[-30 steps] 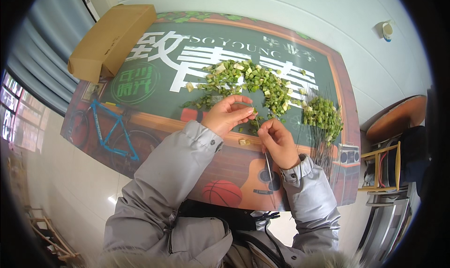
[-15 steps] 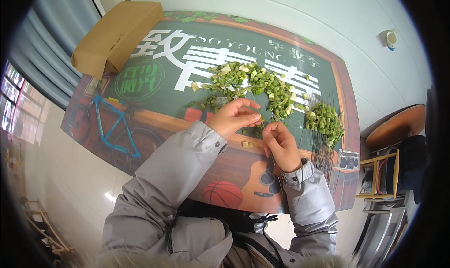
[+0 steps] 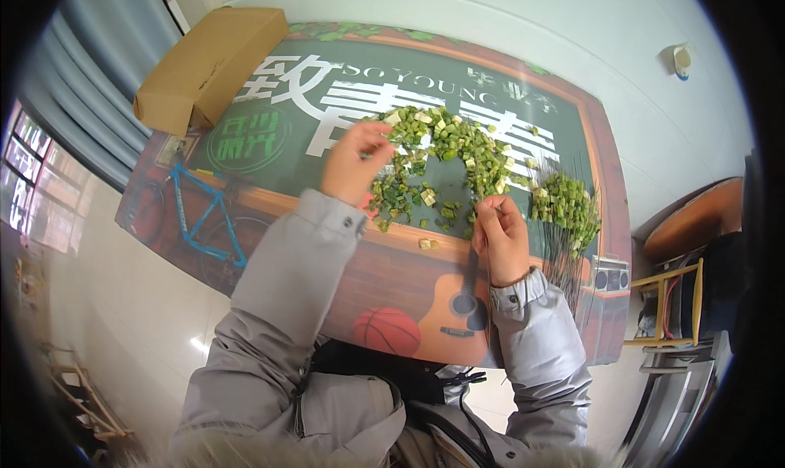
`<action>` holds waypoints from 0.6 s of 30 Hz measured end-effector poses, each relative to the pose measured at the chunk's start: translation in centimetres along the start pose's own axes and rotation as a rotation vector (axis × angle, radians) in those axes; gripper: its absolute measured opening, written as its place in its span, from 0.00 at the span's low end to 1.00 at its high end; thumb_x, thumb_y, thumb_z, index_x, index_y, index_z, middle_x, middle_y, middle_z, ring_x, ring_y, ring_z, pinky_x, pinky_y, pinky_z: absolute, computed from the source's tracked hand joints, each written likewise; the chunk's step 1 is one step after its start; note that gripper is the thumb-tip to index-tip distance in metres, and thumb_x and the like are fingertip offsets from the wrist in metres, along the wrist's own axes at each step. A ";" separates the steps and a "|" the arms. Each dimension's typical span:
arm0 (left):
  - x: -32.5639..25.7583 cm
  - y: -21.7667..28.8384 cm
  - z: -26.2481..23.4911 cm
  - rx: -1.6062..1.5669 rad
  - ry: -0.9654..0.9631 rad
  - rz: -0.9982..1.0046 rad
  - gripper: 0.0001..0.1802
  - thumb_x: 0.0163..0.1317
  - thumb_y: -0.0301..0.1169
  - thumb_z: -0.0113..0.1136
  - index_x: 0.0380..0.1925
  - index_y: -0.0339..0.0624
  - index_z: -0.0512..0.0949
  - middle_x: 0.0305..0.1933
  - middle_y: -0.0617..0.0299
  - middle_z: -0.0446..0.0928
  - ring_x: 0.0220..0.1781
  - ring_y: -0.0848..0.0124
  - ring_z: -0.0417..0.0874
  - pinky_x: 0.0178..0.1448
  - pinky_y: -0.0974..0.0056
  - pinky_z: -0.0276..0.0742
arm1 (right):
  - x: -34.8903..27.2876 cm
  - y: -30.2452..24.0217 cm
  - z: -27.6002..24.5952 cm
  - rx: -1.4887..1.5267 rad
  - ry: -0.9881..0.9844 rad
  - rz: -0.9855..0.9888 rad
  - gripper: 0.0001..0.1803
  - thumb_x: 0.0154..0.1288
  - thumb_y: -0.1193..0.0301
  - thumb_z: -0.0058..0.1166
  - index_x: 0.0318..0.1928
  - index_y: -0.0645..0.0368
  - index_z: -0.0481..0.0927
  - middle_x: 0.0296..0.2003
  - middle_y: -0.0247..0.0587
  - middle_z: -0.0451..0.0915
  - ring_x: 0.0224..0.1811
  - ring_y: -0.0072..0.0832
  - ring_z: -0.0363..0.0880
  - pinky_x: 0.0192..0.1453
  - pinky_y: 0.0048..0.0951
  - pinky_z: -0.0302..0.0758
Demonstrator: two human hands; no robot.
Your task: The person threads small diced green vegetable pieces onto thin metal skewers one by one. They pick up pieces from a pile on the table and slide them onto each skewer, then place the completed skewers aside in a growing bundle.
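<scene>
A loose heap of chopped green and pale vegetable pieces (image 3: 458,141) lies in a ragged ring on the dark green printed table (image 3: 270,173). At the heap's left edge is my left hand (image 3: 356,164), its fingers curled but apart; I make out nothing between them. My right hand (image 3: 501,235), closed in a pinch by the heap's lower right side, holds a thin dark skewer, mostly hidden by the fingers. To the right lies a bunch of thin dark skewers (image 3: 560,263) with green pieces (image 3: 564,204) threaded on their far ends.
A brown cardboard box (image 3: 208,67) stands at the table's far left corner. A few stray pieces (image 3: 428,244) lie near the front of the heap. Beyond the right edge is a wooden-framed chair (image 3: 679,304); a blue-grey curtain (image 3: 110,67) hangs at the left.
My left hand has moved away from my right, up and left to the heap's edge. My right hand has shifted slightly right and up, still pinched.
</scene>
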State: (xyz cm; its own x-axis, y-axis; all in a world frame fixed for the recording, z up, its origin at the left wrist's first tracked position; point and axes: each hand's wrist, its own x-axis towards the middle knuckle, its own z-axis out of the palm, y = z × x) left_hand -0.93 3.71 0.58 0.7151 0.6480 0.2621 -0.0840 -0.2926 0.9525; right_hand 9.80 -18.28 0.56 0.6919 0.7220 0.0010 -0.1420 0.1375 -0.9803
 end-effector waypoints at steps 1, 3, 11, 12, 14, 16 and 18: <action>0.6 -0.1 -0.8 0.032 0.048 0.005 0.11 0.57 0.27 0.59 0.40 0.38 0.75 0.37 0.67 0.77 0.37 0.78 0.76 0.42 0.72 0.71 | 0.0 0.1 -0.1 0.008 0.005 0.003 0.06 0.68 0.70 0.45 0.37 0.59 0.67 0.15 0.27 0.66 0.14 0.14 0.60 0.17 0.17 0.56; 2.1 -0.3 -1.8 0.184 0.052 0.036 0.09 0.57 0.27 0.59 0.37 0.37 0.76 0.37 0.65 0.77 0.36 0.77 0.76 0.42 0.72 0.71 | 0.1 0.3 -0.2 0.015 0.011 0.007 0.06 0.68 0.70 0.45 0.37 0.59 0.67 0.15 0.27 0.66 0.14 0.14 0.60 0.16 0.17 0.56; 6.0 -1.2 1.3 0.968 -0.176 0.366 0.06 0.51 0.27 0.60 0.31 0.45 0.79 0.36 0.60 0.74 0.47 0.60 0.72 0.50 0.57 0.70 | 0.2 0.1 -0.3 -0.028 0.044 0.006 0.05 0.67 0.70 0.46 0.37 0.57 0.68 0.15 0.29 0.66 0.13 0.15 0.60 0.16 0.17 0.56; 6.1 -1.4 1.7 1.017 -0.176 0.375 0.05 0.51 0.27 0.60 0.30 0.46 0.79 0.37 0.60 0.73 0.47 0.60 0.72 0.50 0.58 0.70 | 0.3 0.1 -0.3 -0.016 0.043 0.011 0.05 0.67 0.70 0.46 0.37 0.57 0.68 0.15 0.28 0.66 0.13 0.14 0.60 0.17 0.17 0.56; 6.2 -1.9 2.3 1.085 -0.164 0.371 0.06 0.51 0.27 0.59 0.30 0.47 0.79 0.38 0.61 0.72 0.48 0.60 0.71 0.52 0.59 0.69 | 0.3 0.2 -0.3 -0.016 0.033 -0.002 0.05 0.67 0.70 0.46 0.37 0.57 0.68 0.16 0.28 0.66 0.13 0.14 0.60 0.17 0.17 0.56; 6.3 -2.2 2.8 1.100 -0.131 0.391 0.08 0.48 0.25 0.60 0.30 0.47 0.77 0.38 0.62 0.71 0.47 0.60 0.70 0.50 0.58 0.69 | 0.3 0.3 -0.3 -0.002 0.023 -0.014 0.04 0.67 0.71 0.46 0.37 0.58 0.67 0.16 0.28 0.66 0.13 0.14 0.60 0.17 0.17 0.56; 6.3 -2.5 3.1 1.147 -0.107 0.401 0.09 0.47 0.24 0.61 0.30 0.47 0.76 0.37 0.62 0.71 0.47 0.60 0.70 0.49 0.57 0.69 | 0.2 0.4 -0.4 0.015 0.021 -0.004 0.05 0.66 0.71 0.47 0.37 0.59 0.68 0.17 0.27 0.68 0.16 0.13 0.62 0.18 0.16 0.57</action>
State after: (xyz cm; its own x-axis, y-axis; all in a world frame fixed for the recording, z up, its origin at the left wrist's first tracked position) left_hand 5.94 6.30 -0.60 0.8374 0.3234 0.4407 0.3106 -0.9449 0.1032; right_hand 10.18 -18.35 0.13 0.7074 0.7068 0.0011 -0.1491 0.1507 -0.9773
